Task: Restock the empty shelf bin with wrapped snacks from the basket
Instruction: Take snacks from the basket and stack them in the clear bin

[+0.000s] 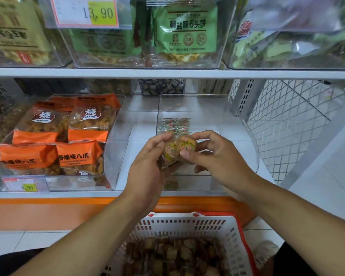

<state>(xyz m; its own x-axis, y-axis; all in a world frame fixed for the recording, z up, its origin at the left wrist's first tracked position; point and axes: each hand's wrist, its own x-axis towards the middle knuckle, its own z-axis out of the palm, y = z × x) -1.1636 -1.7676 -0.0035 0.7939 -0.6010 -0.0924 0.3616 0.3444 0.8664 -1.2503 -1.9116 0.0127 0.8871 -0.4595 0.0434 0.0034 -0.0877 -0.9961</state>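
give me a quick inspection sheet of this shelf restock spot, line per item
surface: white lower shelf with an orange strip along its front edge
job's things: clear bin holds only a few wrapped snacks at its back; two wrapped snacks are held over it; white basket with red rim below, full of wrapped snacks
clutter: neighbouring bin of orange packs; green packs in a bin on the shelf above; price tags
grippers: left hand and right hand each grip a snack
cables: nothing seen
surroundings: white wire mesh panel at right, pale tiled floor
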